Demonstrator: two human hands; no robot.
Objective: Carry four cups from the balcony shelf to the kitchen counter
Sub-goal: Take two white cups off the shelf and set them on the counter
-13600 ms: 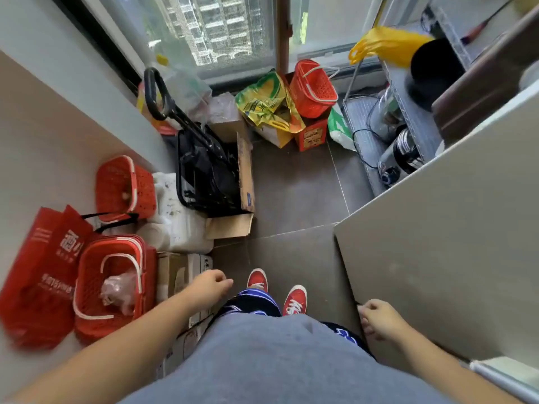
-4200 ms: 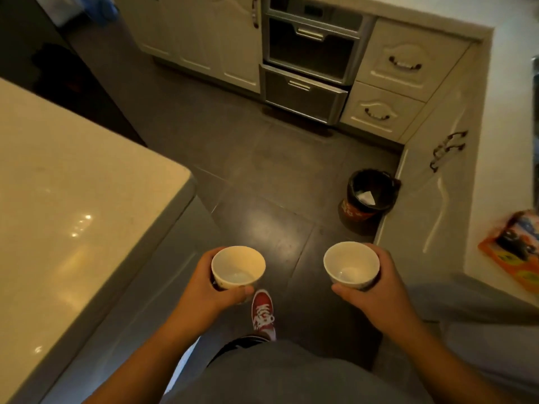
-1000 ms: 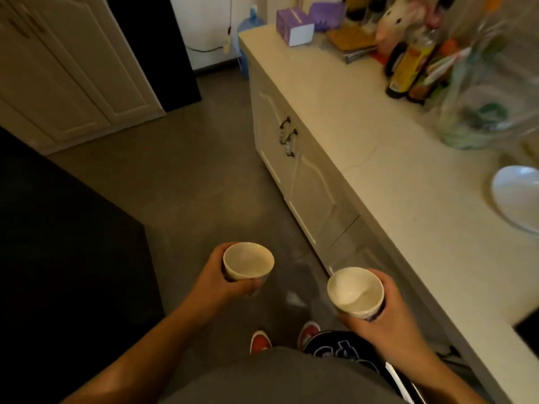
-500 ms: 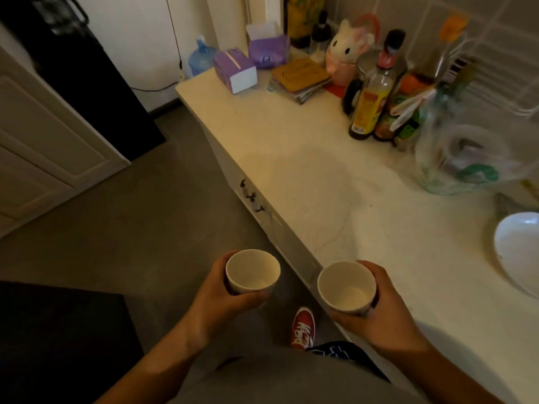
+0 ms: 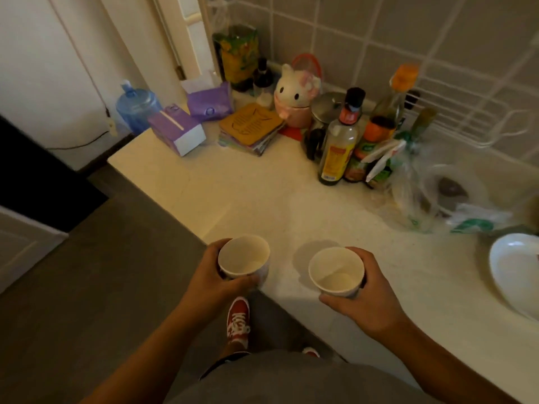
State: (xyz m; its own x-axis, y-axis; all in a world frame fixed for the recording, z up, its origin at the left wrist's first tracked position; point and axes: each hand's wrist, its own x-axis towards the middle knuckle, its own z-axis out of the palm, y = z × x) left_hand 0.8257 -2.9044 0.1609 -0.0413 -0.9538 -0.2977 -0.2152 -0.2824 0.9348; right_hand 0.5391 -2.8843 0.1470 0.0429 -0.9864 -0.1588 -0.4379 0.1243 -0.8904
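Note:
I hold two small white cups upright, both empty inside. My left hand (image 5: 213,279) grips the left cup (image 5: 243,256) right at the front edge of the pale kitchen counter (image 5: 253,188). The right cup (image 5: 336,271) sits in my right hand (image 5: 364,304), a little above the counter's near part and casting a round shadow on it. Whether either cup touches the counter cannot be told.
Along the tiled back wall stand sauce bottles (image 5: 338,141), a cat-shaped jar (image 5: 294,97), a stack of coasters (image 5: 250,126), purple tissue boxes (image 5: 178,129) and a plastic bag (image 5: 431,193). A white plate (image 5: 516,272) lies at the right. A water jug (image 5: 137,106) stands on the floor.
I have stepped closer and turned toward the counter. Both cups have moved forward, from beside the cabinet front to over the counter's front edge.

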